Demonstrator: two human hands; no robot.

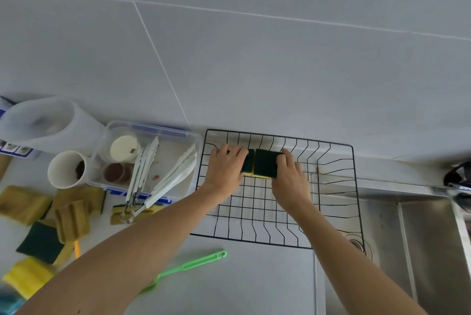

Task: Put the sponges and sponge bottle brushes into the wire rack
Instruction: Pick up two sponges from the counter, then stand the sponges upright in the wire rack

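A black wire rack (336, 212) lies on the counter, partly over the sink. Two green-and-yellow sponges stand side by side at its far left. My left hand (225, 169) grips the left sponge (248, 164), which it mostly covers. My right hand (290, 177) grips the right sponge (265, 163). Several more sponges (40, 242) lie on the counter at the left, some green-topped, some worn yellow-brown. A green-handled bottle brush (193, 263) lies on the counter below my left forearm, its head hidden by the arm. An orange handle (77, 248) pokes out among the sponges.
A clear plastic box (188, 136) with white tongs, small cups and a lid stands left of the rack. A white cup (65, 169) and a translucent jug (46, 120) stand further left. A steel sink (420, 243) and tap (457, 177) are at the right. A tiled wall rises behind.
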